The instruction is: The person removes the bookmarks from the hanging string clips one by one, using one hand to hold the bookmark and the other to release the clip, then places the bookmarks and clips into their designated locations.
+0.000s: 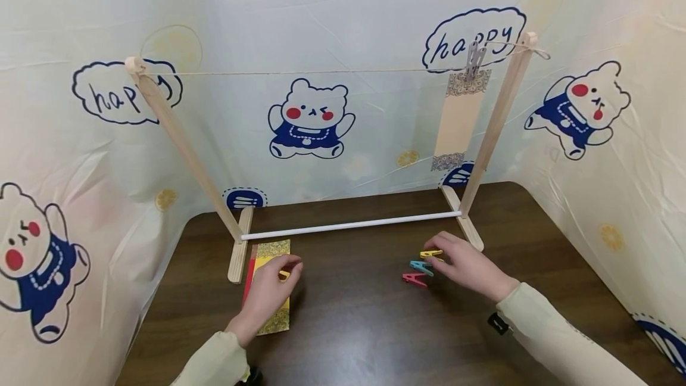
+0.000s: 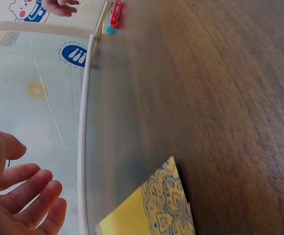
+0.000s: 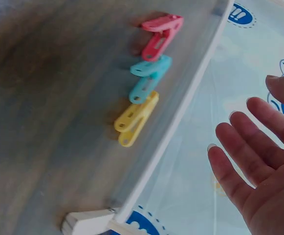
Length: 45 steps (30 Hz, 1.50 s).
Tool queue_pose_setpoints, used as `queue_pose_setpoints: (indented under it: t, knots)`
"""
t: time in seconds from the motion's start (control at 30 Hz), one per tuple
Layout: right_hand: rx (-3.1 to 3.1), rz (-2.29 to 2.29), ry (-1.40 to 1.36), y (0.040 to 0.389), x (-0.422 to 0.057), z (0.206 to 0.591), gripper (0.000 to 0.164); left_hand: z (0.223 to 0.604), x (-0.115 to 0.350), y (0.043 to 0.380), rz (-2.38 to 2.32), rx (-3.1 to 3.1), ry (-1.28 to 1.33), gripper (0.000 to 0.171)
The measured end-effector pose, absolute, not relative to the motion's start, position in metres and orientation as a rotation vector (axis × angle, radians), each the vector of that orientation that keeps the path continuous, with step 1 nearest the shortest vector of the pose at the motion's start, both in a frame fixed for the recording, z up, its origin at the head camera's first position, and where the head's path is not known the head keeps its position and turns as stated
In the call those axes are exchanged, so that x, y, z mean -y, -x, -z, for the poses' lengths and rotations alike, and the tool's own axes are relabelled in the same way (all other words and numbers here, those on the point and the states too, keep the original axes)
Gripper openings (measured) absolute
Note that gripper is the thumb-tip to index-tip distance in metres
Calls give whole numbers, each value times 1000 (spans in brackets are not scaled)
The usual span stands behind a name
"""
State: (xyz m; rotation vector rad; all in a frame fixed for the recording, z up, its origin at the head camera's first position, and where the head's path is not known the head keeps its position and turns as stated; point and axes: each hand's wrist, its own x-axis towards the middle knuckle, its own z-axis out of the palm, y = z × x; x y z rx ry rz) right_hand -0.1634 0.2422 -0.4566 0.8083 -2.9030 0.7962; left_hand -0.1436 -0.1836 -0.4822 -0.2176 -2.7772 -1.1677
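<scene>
My left hand point(image 1: 268, 290) hovers over a yellow card point(image 1: 275, 320) with patterned ends; a red strip point(image 1: 249, 276) shows along its left side. Its fingers are loosely bent, with nothing between them in the left wrist view. Over on the right, my right hand point(image 1: 466, 262) is above and beside three clothespins lying in a row: yellow point(image 3: 136, 119), light blue point(image 3: 150, 79) and red point(image 3: 162, 38). In the right wrist view its fingers point(image 3: 244, 142) are spread and hold nothing.
A wooden frame with two posts point(image 1: 182, 142) and a white crossbar point(image 1: 348, 226) stands on the dark table point(image 1: 348, 302). Along its top runs a thin string point(image 1: 300, 72). A grey clothespin point(image 1: 474, 61) holds a beige card point(image 1: 460, 121) near the right post. Behind hangs a printed curtain point(image 1: 364, 11).
</scene>
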Motion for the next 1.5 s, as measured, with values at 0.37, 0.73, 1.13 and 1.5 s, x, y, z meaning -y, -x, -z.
queue_pose_setpoints:
  t: [0.37, 0.73, 1.13, 1.5]
  knots:
    - [2716, -727, -852, 166, -242, 427, 18, 474, 163, 152, 1162, 2736, 317, 16]
    - [2617, -717, -875, 167, -243, 397, 19, 463, 141, 160, 1218, 2712, 328, 19]
    - [2519, -624, -873, 173, -254, 371, 23, 457, 115, 168, 1271, 2650, 414, 18]
    - [2480, -557, -875, 173, -263, 346, 26, 446, 103, 175, 1275, 2589, 472, 16]
